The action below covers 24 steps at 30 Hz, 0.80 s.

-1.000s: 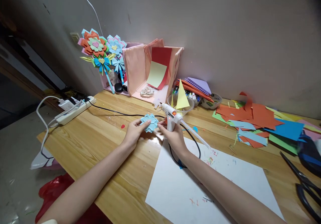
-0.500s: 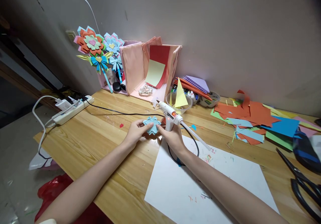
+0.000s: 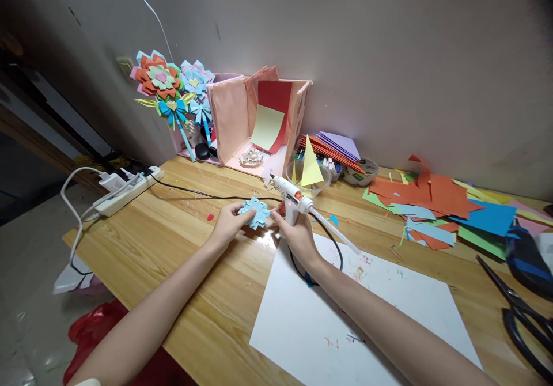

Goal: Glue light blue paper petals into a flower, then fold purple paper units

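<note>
Between the thumb and fingers of my left hand is a light blue folded paper flower, held just above the wooden table. My right hand is closed around the handle of a white hot glue gun, whose nozzle points up and to the left. A clear glue stick sticks out of its back end, and a small light glows on its side. The right thumb is close to the flower's right edge, with a small gap between them. Under my right forearm lies a white sheet of paper with small coloured scraps on it.
Paper flowers stand at the back left beside a pink box. A clear bowl holds yellow paper. Coloured paper scraps and black scissors lie to the right. A power strip sits at the left edge, its black cable crossing behind my hands.
My left hand has drawn the paper flower slightly left, and it has turned. My right thumb, which was at the flower's edge, is now apart from it. The glue gun has hardly moved.
</note>
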Motion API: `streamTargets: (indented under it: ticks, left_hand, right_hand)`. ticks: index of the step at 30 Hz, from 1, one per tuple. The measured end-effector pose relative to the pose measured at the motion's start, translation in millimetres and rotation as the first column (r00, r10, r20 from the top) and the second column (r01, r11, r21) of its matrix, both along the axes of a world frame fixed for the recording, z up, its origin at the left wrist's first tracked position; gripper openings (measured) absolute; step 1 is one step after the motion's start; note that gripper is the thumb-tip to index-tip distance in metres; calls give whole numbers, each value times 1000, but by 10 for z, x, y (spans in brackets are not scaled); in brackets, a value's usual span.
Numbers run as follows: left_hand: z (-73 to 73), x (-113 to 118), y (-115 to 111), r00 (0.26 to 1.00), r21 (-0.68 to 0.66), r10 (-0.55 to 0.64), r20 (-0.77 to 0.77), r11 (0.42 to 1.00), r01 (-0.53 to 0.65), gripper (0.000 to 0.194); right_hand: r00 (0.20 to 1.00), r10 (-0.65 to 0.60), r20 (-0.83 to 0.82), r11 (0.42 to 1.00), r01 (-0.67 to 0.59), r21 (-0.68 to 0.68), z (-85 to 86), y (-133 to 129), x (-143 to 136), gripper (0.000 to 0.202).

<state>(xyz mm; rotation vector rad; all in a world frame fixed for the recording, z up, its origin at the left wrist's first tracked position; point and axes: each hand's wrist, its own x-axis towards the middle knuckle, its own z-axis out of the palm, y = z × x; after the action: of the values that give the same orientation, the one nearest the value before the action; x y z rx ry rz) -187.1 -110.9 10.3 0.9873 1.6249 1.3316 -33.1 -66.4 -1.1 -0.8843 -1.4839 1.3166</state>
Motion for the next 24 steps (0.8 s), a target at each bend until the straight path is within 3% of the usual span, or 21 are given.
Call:
streamTargets:
  ticks: [5, 13, 21, 24]
  left_hand:
    - [22, -154, 30, 995, 21, 95, 9, 995, -96, 35]
    - [77, -305, 32, 973, 126, 217, -81, 970, -206, 30]
    - [124, -364, 12, 979, 152, 205, 7, 967, -203, 31]
    - [106, -394, 21, 977, 151, 211, -25, 967, -205, 33]
  right_hand:
    - [998, 19, -62, 993, -26, -116, 2, -11, -4, 24]
    - [976, 174, -131, 979, -186, -81, -18, -3, 10, 23]
    - [917, 372, -140, 917, -387, -97, -3, -25, 16, 24]
    - [903, 416, -109, 898, -427, -109, 1, -39, 20, 26]
